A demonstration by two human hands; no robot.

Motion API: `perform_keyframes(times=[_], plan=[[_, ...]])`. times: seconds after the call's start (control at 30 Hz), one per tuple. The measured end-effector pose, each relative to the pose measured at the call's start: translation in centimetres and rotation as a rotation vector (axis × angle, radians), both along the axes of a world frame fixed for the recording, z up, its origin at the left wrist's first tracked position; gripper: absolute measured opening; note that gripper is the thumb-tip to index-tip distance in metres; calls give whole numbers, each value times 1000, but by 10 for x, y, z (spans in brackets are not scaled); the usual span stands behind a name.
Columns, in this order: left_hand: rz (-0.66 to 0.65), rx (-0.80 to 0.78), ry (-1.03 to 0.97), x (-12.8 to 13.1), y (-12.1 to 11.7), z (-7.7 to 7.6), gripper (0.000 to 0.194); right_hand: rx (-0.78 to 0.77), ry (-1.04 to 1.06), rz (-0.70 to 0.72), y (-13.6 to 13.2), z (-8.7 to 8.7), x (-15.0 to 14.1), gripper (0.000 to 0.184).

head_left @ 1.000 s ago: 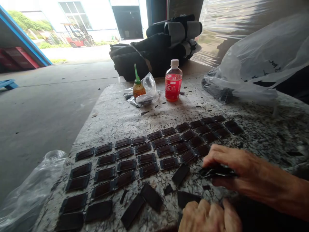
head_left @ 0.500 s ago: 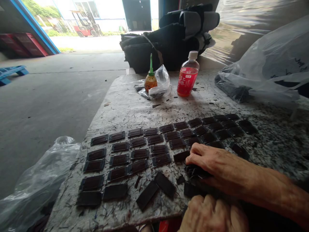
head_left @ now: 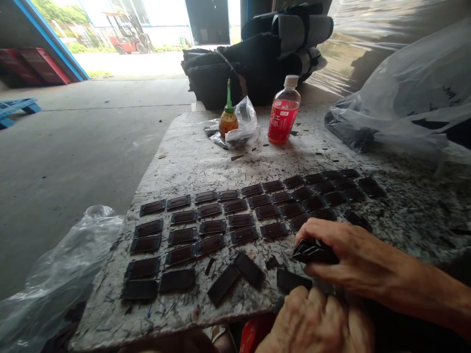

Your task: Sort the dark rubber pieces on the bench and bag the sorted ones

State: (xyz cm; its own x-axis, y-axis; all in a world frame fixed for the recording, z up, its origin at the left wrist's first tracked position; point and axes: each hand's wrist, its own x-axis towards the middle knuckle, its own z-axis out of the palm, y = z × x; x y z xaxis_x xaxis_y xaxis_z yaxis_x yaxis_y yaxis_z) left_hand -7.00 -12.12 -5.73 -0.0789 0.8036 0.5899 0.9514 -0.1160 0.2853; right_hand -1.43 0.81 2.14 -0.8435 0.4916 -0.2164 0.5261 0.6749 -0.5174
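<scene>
Stack of black pieces (head_left: 315,252) pinched in right hand (head_left: 348,252).
Left hand (head_left: 312,318) curled at desk (head_left: 176,164) edge, contents not discernible; dark rectangles (head_left: 183,236) lie in rows.

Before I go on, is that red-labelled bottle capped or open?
Capped: a pale cap sits on the neck of the upright bottle.

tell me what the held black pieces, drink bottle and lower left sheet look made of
Held black pieces: perhaps rubber or coated fabric, with glinting edges.
Drink bottle: likely clear plastic, glossy and transparent at the shoulder.
Lower left sheet: probably plastic film, shiny, transparent and wrinkled.
</scene>
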Motion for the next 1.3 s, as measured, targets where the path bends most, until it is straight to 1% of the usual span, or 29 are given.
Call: perform_keyframes(times=[0.07, 0.17, 0.27, 0.37, 0.47, 0.57, 0.67, 0.7, 0.77, 0.87, 0.9, 1.0, 1.07, 1.13, 1.2, 1.3], plan=[[-86, -28, 44, -10, -2, 3, 15, -48, 14, -79, -7, 2, 7, 29], [-235, -10, 77, -24, -4, 3, 11, -123, -23, -159, -12, -3, 17, 42], [-333, 54, 96, -32, -7, 1, 12, -151, -112, -170, -15, -7, 14, 48], [-380, 97, 112, -35, -11, 0, 11, -84, -140, -106, -21, -5, 1, 41], [-386, 74, 123, -38, -18, 7, 5, -17, -159, -30, -30, -4, -12, 27], [-353, 31, 121, -40, -30, 18, 13, 49, -165, -5, -37, -10, -17, 18], [-350, 30, 142, -41, -42, 25, 15, 127, -140, -9, -41, -20, -16, 16], [-337, 35, 145, -42, -47, 26, 13, 140, -132, -13, -42, -22, -15, 16], [-266, 52, 111, -50, -56, 25, 10, 153, -124, -27, -43, -26, -13, 16], [-124, 97, 22, -74, -72, 22, 22, 149, -137, -55, -44, -28, -11, 14], [-60, 77, 3, -84, -77, 22, 26, 148, -142, -67, -45, -28, -11, 13], [221, -95, -36, -109, -84, 25, 27, 149, -138, -100, -46, -29, -11, 18], [355, -247, -45, -117, -83, 30, 22, 149, -121, -104, -46, -30, -12, 21], [424, -406, -50, -120, -80, 36, 12, 156, -102, -101, -46, -30, -12, 20], [458, -540, -66, -120, -76, 42, 6, 172, -87, -102, -47, -30, -12, 18], [480, -665, -100, -118, -71, 49, 8, 198, -64, -108, -50, -30, -12, 17]])
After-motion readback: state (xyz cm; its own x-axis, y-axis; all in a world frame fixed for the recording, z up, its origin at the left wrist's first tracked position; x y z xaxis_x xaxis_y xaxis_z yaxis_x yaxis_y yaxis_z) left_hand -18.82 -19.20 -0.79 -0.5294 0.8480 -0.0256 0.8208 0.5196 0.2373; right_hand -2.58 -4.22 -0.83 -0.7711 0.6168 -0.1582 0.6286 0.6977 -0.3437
